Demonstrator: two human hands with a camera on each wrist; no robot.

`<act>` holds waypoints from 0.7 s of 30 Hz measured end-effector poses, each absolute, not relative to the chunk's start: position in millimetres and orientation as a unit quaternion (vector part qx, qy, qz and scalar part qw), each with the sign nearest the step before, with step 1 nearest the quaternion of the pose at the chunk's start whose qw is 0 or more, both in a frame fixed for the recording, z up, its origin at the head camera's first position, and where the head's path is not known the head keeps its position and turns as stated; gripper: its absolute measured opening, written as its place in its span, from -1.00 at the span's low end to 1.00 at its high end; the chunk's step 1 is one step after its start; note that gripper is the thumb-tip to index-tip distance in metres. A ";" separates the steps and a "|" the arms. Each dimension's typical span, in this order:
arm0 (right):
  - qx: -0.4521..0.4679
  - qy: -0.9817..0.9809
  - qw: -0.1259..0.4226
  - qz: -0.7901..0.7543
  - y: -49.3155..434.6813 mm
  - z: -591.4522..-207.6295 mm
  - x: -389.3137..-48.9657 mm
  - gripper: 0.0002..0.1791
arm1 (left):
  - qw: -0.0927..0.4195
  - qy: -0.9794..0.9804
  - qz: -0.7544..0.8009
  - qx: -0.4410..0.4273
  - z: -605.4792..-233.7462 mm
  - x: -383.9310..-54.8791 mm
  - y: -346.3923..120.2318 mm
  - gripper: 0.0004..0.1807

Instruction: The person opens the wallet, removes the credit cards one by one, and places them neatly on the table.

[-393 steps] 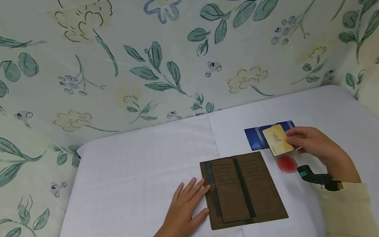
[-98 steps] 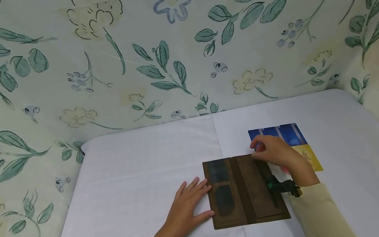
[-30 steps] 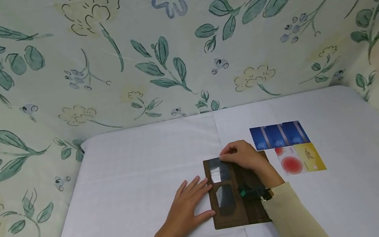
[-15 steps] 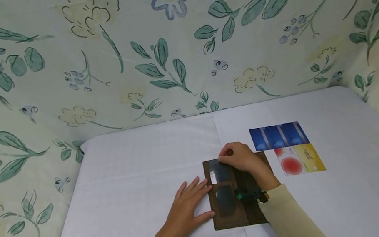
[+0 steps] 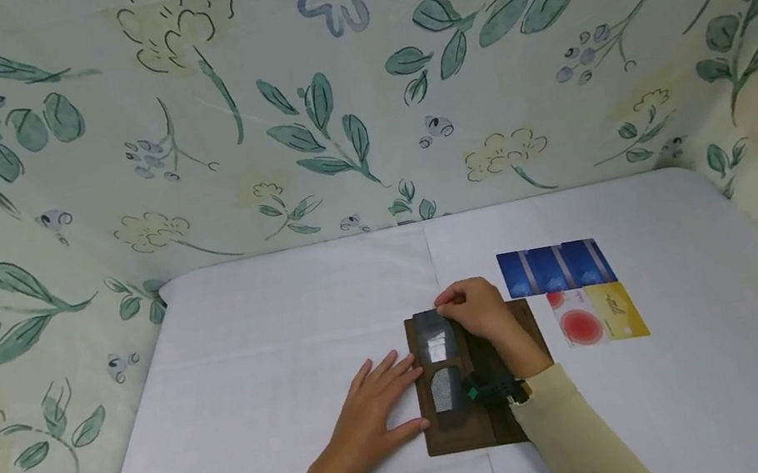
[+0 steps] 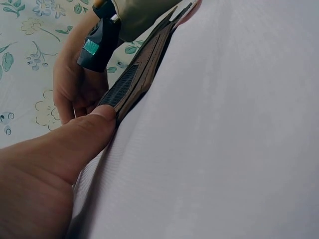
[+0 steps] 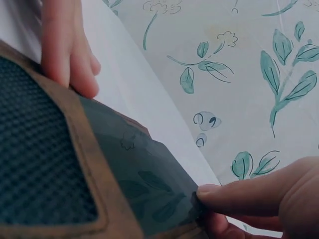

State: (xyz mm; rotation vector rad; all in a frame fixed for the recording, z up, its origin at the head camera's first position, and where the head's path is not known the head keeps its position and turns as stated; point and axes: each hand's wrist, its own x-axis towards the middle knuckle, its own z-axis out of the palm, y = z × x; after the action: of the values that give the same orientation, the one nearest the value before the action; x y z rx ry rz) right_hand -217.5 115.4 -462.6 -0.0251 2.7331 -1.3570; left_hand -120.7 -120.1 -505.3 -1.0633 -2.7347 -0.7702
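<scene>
A brown wallet (image 5: 496, 326) lies opened flat on the white table, with two dark windows in its left half. My right hand (image 5: 479, 310) is at the top of that half. Its thumb and fingers pinch the corner of a dark glossy card (image 7: 154, 177), which sticks up slightly past the wallet's top edge. The lower window (image 7: 40, 149) shows a fine mesh pattern. With fingers spread, my left hand (image 5: 372, 411) rests at the wallet's left edge, its thumb (image 6: 102, 113) on the border. My right forearm hides part of the wallet's right half.
Three blue cards (image 5: 556, 269) lie overlapping in a row to the right of the wallet's top. Just below them are a white card with a red circle (image 5: 581, 326) and a yellow card (image 5: 619, 312). A floral cloth (image 5: 338, 176) hangs behind the table.
The yellow card, held by my right hand at first, now lies on the table. The wallet's inner flap has turned, showing the windows. My right hand moved left and drew the dark card slightly upward.
</scene>
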 end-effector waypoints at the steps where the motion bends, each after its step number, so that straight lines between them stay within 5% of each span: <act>1: -0.009 0.894 0.050 -0.445 115.6 -462.4 -217.6 -0.87 | 0.053 -0.901 -0.253 -0.350 -505.1 -120.9 -120.1 -0.27; 21: -0.045 0.891 0.053 -0.448 119.8 -466.7 -218.9 -0.89 | 0.055 -0.901 -0.242 -0.355 -506.1 -121.8 -120.7 -0.26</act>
State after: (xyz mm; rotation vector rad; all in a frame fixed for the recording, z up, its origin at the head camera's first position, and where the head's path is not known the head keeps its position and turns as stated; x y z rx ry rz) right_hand -218.9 119.8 -466.7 -0.1359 2.7092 -1.3624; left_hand -121.8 -120.7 -506.1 -1.0778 -2.7358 -0.7361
